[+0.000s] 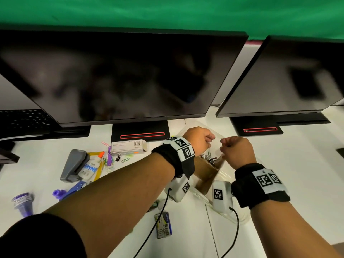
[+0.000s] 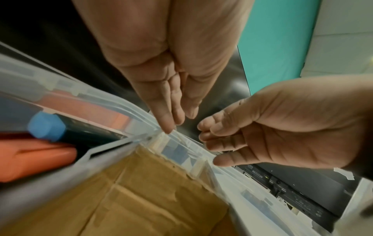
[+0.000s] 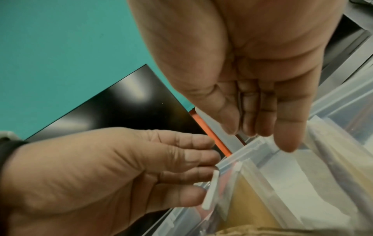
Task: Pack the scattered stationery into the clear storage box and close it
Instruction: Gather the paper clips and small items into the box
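Observation:
The clear storage box (image 1: 220,173) sits on the white desk in front of the monitors, with brown cardboard (image 1: 204,174) inside. My left hand (image 1: 208,143) and right hand (image 1: 226,147) are side by side at its far edge. In the left wrist view my left hand (image 2: 173,123) touches the clear lid (image 2: 101,102) at its corner, and my right hand (image 2: 210,146) pinches the edge beside it. A blue-capped marker (image 2: 46,126) and an orange item (image 2: 36,159) lie inside. In the right wrist view my left hand (image 3: 201,172) curls round the clear rim, and my right hand (image 3: 260,132) pinches it.
Scattered on the desk to the left are a grey stapler (image 1: 74,164), a glue bottle (image 1: 91,167), a staple box (image 1: 128,147), paper clips (image 1: 124,160) and purple items (image 1: 23,202). A battery pack (image 1: 163,227) lies near me. Two monitors (image 1: 121,77) stand close behind the box.

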